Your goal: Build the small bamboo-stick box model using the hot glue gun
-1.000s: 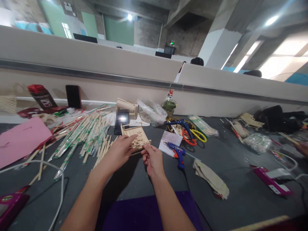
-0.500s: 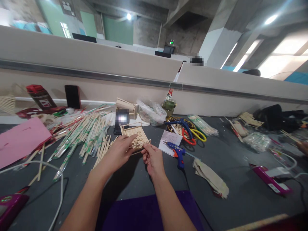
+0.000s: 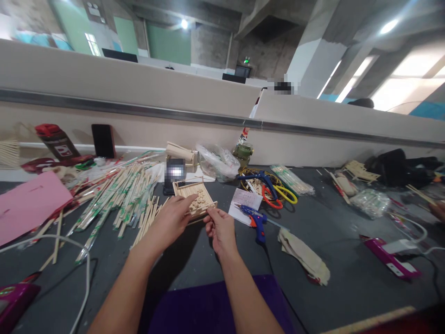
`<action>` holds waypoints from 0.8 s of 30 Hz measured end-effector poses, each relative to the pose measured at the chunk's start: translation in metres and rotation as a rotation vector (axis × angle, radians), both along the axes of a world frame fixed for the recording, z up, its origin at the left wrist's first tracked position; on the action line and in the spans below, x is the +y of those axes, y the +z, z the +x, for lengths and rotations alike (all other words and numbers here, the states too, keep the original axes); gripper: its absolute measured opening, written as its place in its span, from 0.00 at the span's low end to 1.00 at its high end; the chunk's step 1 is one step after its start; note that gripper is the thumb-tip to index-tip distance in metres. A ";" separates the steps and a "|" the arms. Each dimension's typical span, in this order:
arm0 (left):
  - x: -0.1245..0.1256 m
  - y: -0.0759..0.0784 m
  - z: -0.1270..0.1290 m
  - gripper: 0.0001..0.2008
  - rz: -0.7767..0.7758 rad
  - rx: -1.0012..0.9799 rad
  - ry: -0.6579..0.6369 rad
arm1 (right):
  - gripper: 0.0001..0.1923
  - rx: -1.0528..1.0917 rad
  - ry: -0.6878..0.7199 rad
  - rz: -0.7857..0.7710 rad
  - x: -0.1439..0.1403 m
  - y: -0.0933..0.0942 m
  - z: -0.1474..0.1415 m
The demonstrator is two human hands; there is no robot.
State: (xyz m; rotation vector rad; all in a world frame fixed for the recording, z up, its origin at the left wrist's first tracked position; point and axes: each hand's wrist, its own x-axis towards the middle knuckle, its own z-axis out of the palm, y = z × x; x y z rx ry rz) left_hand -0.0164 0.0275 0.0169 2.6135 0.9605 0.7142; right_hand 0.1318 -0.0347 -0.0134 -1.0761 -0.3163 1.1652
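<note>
A small tray-like model built from wooden sticks (image 3: 189, 189) is held up in front of me, with many short stick pieces (image 3: 200, 200) heaped inside it. My left hand (image 3: 174, 217) grips its near left side, the index finger stretched over the edge towards the pieces. At the near right corner, my right hand (image 3: 221, 228) pinches the rim with thumb and forefinger. Both hands hide parts of the model's near side. Just right of it, a blue hot glue gun (image 3: 257, 221) lies partly on a paper sheet (image 3: 239, 209).
Wrapped chopsticks (image 3: 104, 211) and loose sticks (image 3: 148, 220) cover the left side. Scissors (image 3: 278, 195), a glove (image 3: 306, 256) and a purple power strip (image 3: 387, 257) lie to the right. A phone (image 3: 104, 140) leans on the partition (image 3: 156, 95). Another person's hand (image 3: 438, 208) shows at the far right.
The whole view has shifted very slightly. Both hands keep the same grip on the stick model, and nothing has been let go or picked up.
</note>
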 end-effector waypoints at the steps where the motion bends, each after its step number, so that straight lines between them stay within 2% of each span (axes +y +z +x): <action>1: 0.000 0.000 0.000 0.27 -0.002 -0.001 0.005 | 0.17 0.000 -0.005 0.000 0.000 0.000 0.000; 14: -0.005 0.007 0.002 0.26 -0.029 -0.004 0.021 | 0.18 -0.039 0.010 0.008 0.000 -0.002 0.005; 17: -0.004 0.007 0.002 0.26 -0.022 0.000 0.019 | 0.18 -0.200 0.011 0.003 -0.004 -0.002 0.020; 21: -0.002 0.003 0.001 0.26 -0.010 0.006 -0.006 | 0.17 -0.597 -0.150 0.038 -0.004 -0.010 0.047; 24: -0.002 0.004 0.001 0.27 -0.004 0.017 -0.005 | 0.20 -0.823 -0.104 0.051 0.001 -0.013 0.060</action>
